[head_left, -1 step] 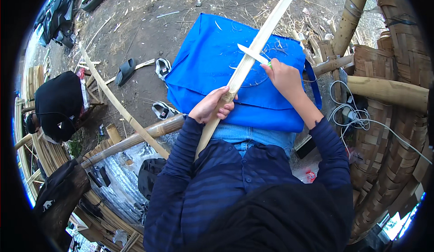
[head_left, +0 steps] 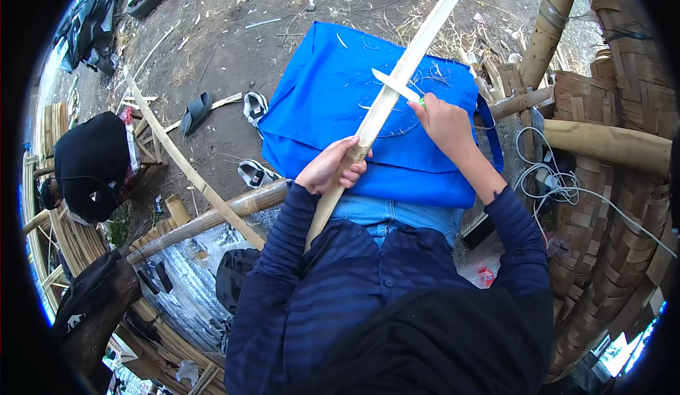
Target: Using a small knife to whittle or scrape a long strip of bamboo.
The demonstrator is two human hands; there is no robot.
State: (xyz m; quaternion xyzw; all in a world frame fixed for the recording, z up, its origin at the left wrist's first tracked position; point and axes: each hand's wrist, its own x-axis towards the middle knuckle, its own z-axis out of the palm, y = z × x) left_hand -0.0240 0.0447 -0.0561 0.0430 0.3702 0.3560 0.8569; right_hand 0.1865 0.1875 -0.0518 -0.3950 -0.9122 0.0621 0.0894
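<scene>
One pale wooden strip point(head_left: 380, 113), slanting across a blue cloth point(head_left: 304, 90) over the lap; left hand point(head_left: 331, 168) clasped around it. One knife point(head_left: 394, 84), right hand point(head_left: 446, 126) closed on its handle, blade crossing the strip. Shavings point(head_left: 342, 41) on cloth: some paring apparently done; remainder cannot be told. Markings: white emblem point(head_left: 74, 322) on dark fabric point(head_left: 83, 299), lower left; no lettering legible on strip or knife.
</scene>
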